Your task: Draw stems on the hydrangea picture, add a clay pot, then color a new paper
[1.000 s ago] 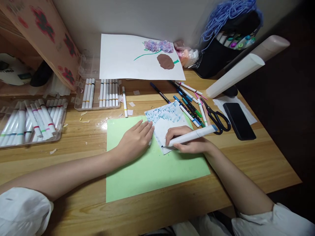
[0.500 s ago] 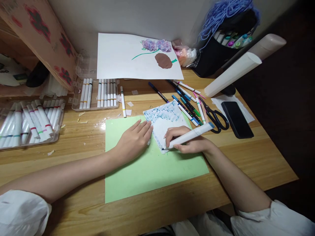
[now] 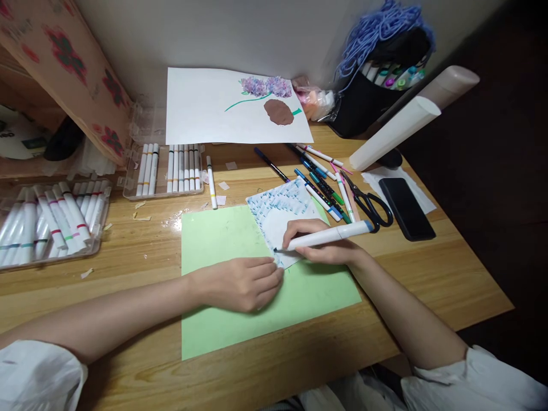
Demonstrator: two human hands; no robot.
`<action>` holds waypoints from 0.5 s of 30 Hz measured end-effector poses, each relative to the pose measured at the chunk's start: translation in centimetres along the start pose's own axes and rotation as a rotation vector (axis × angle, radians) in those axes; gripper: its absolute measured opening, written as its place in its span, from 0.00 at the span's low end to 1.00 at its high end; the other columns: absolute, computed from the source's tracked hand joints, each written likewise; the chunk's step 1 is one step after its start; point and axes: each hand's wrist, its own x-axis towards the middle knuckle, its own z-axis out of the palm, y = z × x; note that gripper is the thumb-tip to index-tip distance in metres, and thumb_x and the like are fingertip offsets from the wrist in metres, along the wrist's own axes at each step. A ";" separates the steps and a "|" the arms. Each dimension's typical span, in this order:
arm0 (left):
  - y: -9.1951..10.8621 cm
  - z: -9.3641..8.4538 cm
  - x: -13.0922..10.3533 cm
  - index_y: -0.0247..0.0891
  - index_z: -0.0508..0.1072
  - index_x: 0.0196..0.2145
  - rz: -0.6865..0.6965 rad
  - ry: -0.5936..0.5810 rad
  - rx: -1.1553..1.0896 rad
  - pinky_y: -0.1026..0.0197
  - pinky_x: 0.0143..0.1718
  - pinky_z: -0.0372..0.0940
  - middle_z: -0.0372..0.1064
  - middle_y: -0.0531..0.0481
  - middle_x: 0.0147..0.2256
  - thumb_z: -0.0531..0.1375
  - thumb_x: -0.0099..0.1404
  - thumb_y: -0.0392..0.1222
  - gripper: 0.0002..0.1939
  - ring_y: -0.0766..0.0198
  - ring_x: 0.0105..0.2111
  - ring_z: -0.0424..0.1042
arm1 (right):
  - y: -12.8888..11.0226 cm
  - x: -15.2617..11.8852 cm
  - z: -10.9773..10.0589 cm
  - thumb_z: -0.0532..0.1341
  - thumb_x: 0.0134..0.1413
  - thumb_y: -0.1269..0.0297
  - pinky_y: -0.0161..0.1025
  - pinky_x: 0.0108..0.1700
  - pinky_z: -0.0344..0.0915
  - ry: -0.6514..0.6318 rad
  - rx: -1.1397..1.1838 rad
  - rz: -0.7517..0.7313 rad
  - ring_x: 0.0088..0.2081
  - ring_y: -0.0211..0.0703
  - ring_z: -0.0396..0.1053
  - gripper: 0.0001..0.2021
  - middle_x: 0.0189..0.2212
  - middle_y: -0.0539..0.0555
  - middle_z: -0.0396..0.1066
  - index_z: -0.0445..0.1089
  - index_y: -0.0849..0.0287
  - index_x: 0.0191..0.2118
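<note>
A white paper piece (image 3: pixel 282 220) with blue strokes along its top and left side lies tilted on a green sheet (image 3: pixel 214 337). My right hand (image 3: pixel 317 242) grips a white marker (image 3: pixel 338 233) with a blue end; the marker's dark tip touches the paper's lower left edge. My left hand (image 3: pixel 246 282) lies palm down on the green sheet, fingers together and stretched out, fingertips at the bottom corner of the white paper. It holds nothing that I can see.
Behind are loose markers (image 3: pixel 319 185), black scissors (image 3: pixel 372 205), a phone (image 3: pixel 406 208), a white paper roll (image 3: pixel 396 132) and a flower drawing (image 3: pixel 201 108). Marker cases (image 3: pixel 165 171) stand at the left, with paper scraps about. A black holder (image 3: pixel 363 108) is at the back right.
My left hand has slid down and a little right, from the paper's left edge to its bottom corner. The marker tip has moved up and left along the paper's edge. The view has shifted slightly.
</note>
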 end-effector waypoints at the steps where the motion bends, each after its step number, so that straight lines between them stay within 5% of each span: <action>1: 0.0 0.1 0.1 0.27 0.73 0.43 0.000 -0.025 -0.017 0.59 0.51 0.66 0.71 0.38 0.47 0.52 0.66 0.31 0.12 0.59 0.45 0.72 | 0.0 0.0 -0.1 0.57 0.55 0.60 0.35 0.35 0.62 0.018 0.020 0.003 0.33 0.41 0.67 0.09 0.32 0.54 0.70 0.69 0.61 0.36; 7: 0.0 0.6 0.1 0.27 0.69 0.48 -0.092 -0.111 -0.075 0.55 0.55 0.63 0.67 0.35 0.51 0.50 0.68 0.33 0.14 0.56 0.52 0.67 | 0.0 -0.1 -0.3 0.58 0.54 0.54 0.33 0.28 0.59 -0.014 0.017 0.045 0.27 0.38 0.65 0.13 0.26 0.52 0.69 0.68 0.61 0.31; 11: 0.1 0.4 0.0 0.26 0.71 0.45 -0.109 -0.033 -0.054 0.57 0.49 0.68 0.71 0.36 0.46 0.49 0.67 0.32 0.14 0.57 0.45 0.72 | -0.2 0.0 0.1 0.57 0.56 0.55 0.35 0.31 0.61 0.142 0.006 0.055 0.31 0.40 0.66 0.12 0.30 0.53 0.69 0.68 0.60 0.35; 15: 0.4 0.3 0.0 0.28 0.68 0.50 -0.388 -0.028 -0.029 0.51 0.49 0.67 0.66 0.33 0.51 0.52 0.65 0.32 0.16 0.52 0.49 0.69 | -0.1 0.2 0.7 0.57 0.57 0.59 0.35 0.33 0.61 0.324 -0.036 0.098 0.32 0.40 0.65 0.09 0.32 0.52 0.69 0.67 0.58 0.38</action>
